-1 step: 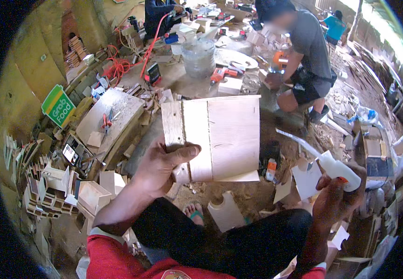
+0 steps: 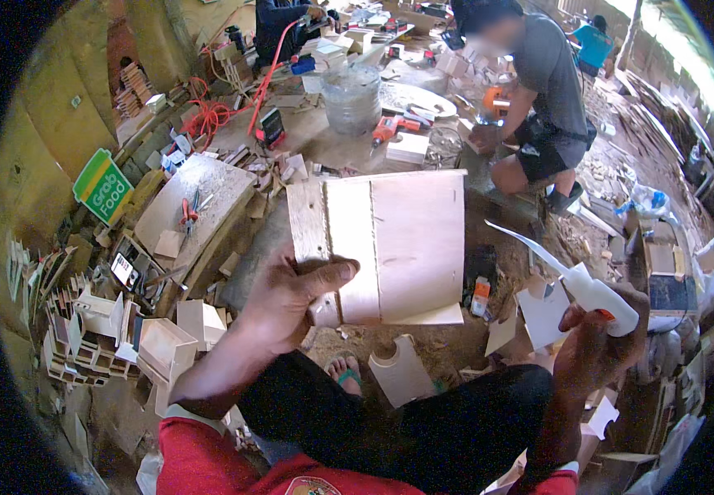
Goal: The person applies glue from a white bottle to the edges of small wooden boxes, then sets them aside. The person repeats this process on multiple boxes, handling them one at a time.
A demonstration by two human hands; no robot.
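My left hand [image 2: 279, 304] grips a pale wooden box [image 2: 417, 239] by its left edge, thumb on the near face and fingers out of sight behind. The box is held up in front of me. A thicker strip with small dark holes runs down its left side, and a thin panel edge juts out at the bottom right. To the right, my right hand [image 2: 594, 351] is closed around a white squeeze bottle [image 2: 594, 295] with a long thin nozzle. The nozzle points up and left toward the box, apart from it.
Cut plywood pieces [image 2: 402, 375] lie by my feet. Small wooden boxes [image 2: 163, 351] are piled at the left, beside a low board [image 2: 196, 198] with red-handled pliers. Ahead, a crouching person [image 2: 551, 91] works near an orange drill [image 2: 390, 129] and a clear plastic tub [image 2: 351, 99].
The box and my left hand have shifted very slightly to the right. The bottle's nozzle tip has moved a little up and left. Both holds are unchanged.
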